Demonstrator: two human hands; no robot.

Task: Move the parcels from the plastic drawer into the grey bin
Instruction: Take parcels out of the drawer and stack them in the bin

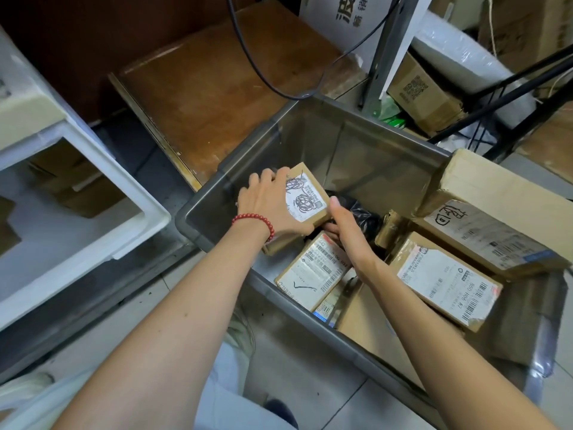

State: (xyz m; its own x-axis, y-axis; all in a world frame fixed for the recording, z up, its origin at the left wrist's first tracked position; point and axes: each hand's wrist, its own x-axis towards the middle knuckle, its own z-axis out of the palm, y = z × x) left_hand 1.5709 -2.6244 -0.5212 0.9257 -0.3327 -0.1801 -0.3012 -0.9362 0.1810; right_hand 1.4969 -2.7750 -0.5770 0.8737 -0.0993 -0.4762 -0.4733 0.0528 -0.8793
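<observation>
My left hand [273,206] and right hand [344,231] clamp a tilted cardboard parcel [305,197], long axis slanting away, over the parcel-filled grey bin [217,193].

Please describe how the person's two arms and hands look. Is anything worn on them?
Both forearms are bare, with no sleeves in view and no gloves. The left hand has a bracelet of round red beads around its wrist. The right hand shows no ring, watch or bracelet.
</observation>
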